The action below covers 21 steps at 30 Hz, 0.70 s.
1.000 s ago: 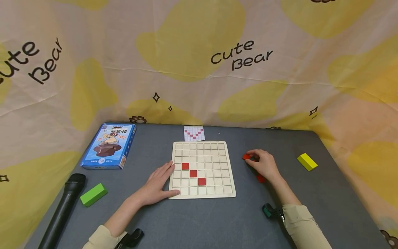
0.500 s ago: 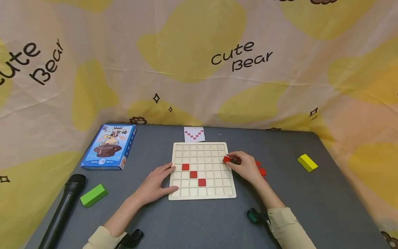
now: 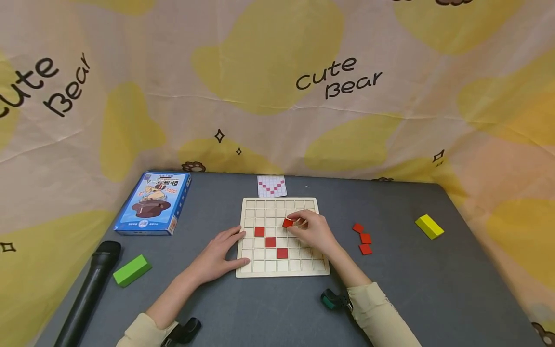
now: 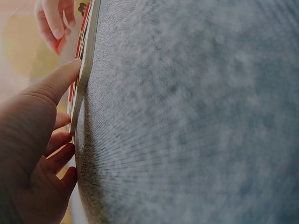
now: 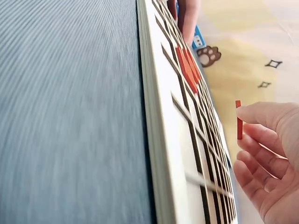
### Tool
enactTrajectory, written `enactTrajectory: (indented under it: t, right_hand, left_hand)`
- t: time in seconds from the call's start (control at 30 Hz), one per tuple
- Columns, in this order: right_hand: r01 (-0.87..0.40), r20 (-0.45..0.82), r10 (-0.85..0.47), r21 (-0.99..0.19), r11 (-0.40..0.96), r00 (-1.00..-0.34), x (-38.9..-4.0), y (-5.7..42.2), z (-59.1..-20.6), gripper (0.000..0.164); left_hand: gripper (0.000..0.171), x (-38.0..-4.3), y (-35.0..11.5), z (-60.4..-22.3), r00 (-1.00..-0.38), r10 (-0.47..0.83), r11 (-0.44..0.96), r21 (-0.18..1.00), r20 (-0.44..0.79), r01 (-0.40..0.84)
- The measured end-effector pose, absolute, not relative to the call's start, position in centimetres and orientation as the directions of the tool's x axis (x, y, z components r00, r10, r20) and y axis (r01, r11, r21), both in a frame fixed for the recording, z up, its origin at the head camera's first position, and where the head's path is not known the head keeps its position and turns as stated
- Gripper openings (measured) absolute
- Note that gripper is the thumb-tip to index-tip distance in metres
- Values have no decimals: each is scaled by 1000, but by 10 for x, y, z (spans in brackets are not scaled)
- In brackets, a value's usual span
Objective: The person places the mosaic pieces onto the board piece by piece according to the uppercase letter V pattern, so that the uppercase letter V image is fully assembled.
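Observation:
Between thumb and fingers my right hand (image 3: 311, 230) pinches a thin red square tile (image 5: 239, 120), held above the pale grid board (image 3: 256, 266). In the right wrist view the tile is edge-on and apart from the board. Three red tiles (image 3: 270, 242) lie in the board's cells in a diagonal running down to the right. My left hand (image 3: 217, 256) rests at the board's left edge, thumb on the lower left corner and fingertips along the side. Behind the board lies a small pattern card (image 3: 271, 186) with pink squares in a V shape.
Three loose red tiles (image 3: 365, 238) lie on the grey table (image 3: 277, 313) right of the board. Farther right is a yellow block (image 3: 429, 226). On the left are a blue box (image 3: 152, 203), a green block (image 3: 132, 271) and a black microphone (image 3: 88, 291).
My right hand has picked a red tile from the loose ones at the right and carried it left over the board. The left hand has stayed at the board's edge.

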State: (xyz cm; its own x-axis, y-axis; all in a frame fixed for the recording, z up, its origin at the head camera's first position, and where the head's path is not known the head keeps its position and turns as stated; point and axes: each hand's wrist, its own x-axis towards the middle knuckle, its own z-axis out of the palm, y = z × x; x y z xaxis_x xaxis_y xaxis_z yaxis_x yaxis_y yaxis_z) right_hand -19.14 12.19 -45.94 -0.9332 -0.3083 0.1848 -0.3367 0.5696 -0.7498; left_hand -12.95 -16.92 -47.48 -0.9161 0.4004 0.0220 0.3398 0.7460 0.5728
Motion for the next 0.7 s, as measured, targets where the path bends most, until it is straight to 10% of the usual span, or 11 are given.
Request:
enactTrajectory:
  t: [0.7]
  right_hand:
    - [-413, 170, -427, -702, 580, -888, -203, 54, -466, 23]
  left_hand:
    - [76, -130, -170, -478, -913, 409, 732, 598, -2, 327]
